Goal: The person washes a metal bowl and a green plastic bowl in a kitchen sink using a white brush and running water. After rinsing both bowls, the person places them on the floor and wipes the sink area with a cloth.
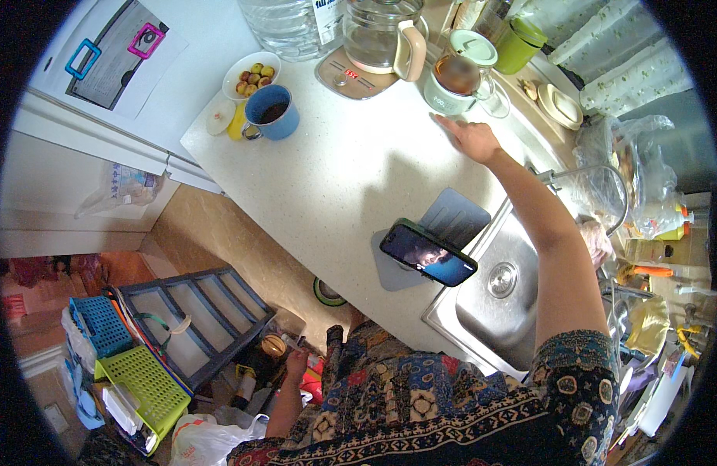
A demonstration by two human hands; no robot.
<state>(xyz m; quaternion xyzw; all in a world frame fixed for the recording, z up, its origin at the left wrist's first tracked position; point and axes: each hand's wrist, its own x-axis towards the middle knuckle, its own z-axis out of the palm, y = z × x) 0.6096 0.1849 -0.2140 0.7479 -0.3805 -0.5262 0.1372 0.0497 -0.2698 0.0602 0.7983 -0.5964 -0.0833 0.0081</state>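
My right hand point(475, 140) reaches across the white countertop point(312, 192) with its fingers stretched out and nothing in them. The fingertips are just in front of a pale green warmer base point(448, 103), which carries a glass pot of brown tea point(454, 76) under a pale green lid point(473, 48); I cannot tell whether they touch it. Low at my left side, below counter height, is my left hand point(297, 362). It is small and dim beside a cluttered storage unit, and a dark thing shows at its fingers, but whether it is held is unclear.
A glass kettle point(378, 41) stands on a lit base point(358, 76). Left of it are a blue mug point(272, 116) with dark liquid and a bowl of small fruit point(252, 77). Near me a phone point(428, 253) leans on a grey stand beside the steel sink point(498, 314).
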